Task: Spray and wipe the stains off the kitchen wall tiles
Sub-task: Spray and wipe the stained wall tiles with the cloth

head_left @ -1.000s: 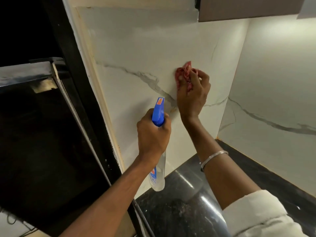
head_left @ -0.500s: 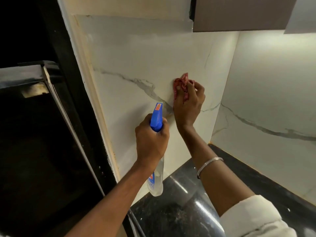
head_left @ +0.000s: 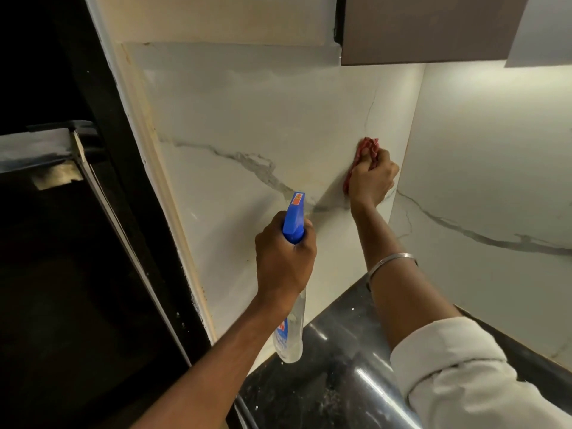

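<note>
We are mid-wipe, our right hand (head_left: 373,178) clutching the cloth (head_left: 368,147) against the tiles (head_left: 247,119) near the corner (head_left: 413,119), our left hand (head_left: 283,258) gripping the bottle (head_left: 295,218); next likely calls for a firm sweep across.

the right hand (head_left: 371,179) hides most of the cloth (head_left: 369,147); spray bottle (head_left: 290,331) label unreadable.

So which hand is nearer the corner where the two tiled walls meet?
Right. The right hand presses the red cloth to the tiles just left of the corner; the left hand holds the spray bottle lower, farther left.
</note>
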